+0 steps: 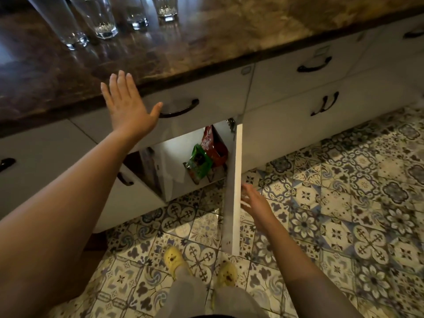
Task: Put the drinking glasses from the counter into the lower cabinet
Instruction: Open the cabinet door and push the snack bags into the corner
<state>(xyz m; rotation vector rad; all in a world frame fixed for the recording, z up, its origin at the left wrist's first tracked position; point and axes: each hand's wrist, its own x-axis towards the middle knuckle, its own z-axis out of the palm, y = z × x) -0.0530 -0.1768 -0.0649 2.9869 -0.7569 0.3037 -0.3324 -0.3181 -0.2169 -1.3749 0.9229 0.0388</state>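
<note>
Several clear drinking glasses stand at the back left of the dark marble counter; the nearest are a tall glass and a faceted glass. My left hand hovers flat, fingers spread, over the counter's front edge and holds nothing. Below it the lower cabinet stands open. Its right door is swung out edge-on toward me. My right hand is beside that door's outer face with loose fingers, blurred, touching or almost touching it.
Green and red snack bags sit inside the cabinet on the right. A drawer with a dark handle runs above the opening. The left door is also swung out. More drawers lie right. Patterned tile floor and my yellow shoes are below.
</note>
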